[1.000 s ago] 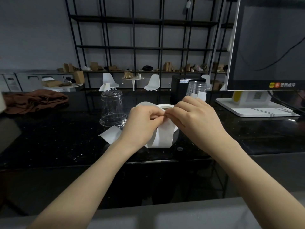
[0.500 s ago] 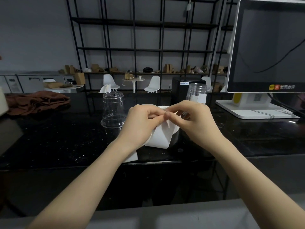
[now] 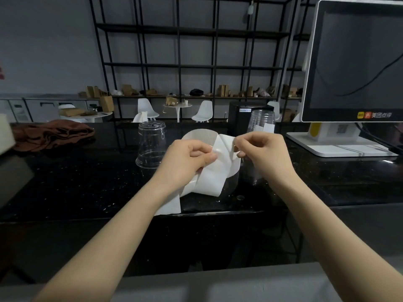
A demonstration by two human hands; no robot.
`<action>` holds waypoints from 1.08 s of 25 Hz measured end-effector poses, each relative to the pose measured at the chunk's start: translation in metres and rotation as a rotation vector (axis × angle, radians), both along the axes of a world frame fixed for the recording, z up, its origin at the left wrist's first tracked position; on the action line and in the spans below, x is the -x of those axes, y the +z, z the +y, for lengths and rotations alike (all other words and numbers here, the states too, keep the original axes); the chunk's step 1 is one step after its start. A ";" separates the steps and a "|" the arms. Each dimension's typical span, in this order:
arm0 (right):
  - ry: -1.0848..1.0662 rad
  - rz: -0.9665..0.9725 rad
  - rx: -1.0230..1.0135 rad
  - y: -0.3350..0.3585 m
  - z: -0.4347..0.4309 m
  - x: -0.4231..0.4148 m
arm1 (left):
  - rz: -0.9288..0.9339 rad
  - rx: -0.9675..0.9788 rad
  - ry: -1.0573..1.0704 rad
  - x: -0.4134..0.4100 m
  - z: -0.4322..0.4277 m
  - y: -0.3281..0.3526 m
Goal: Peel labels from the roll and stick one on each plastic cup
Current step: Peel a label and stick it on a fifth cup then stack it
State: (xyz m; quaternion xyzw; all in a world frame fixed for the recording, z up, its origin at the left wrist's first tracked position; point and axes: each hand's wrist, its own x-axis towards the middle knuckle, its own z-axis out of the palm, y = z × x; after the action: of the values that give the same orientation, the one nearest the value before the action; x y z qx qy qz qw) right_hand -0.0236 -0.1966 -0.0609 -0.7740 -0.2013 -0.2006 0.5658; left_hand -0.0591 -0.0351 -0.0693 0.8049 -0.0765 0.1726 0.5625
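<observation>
Now left hand [image 3: 187, 162] pinching backing, right hand [image 3: 263, 155] pinching label [image 3: 225, 147]

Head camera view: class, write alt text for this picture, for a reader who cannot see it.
Two bare hands peel a white label off a label roll over a black counter: the left hand holds the backing strip, the right hand pinches the label. A clear plastic cup stands upside down behind them, a screen at right.

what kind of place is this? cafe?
Likely a cafe or drinks shop, seen from behind the service counter. A point-of-sale terminal stands on it, clear plastic cups wait upside down for labels, and white chairs with a small round table sit beyond.
</observation>
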 end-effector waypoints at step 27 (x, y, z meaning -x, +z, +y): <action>-0.040 -0.056 -0.271 0.006 0.021 -0.006 | 0.224 0.060 0.313 -0.059 0.100 0.011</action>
State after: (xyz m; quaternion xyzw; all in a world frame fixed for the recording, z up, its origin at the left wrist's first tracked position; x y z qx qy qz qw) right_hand -0.0179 -0.1755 -0.0545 -0.6885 -0.1728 -0.2586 0.6552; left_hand -0.0003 0.0644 -0.0579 0.8041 0.1179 0.1694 0.5576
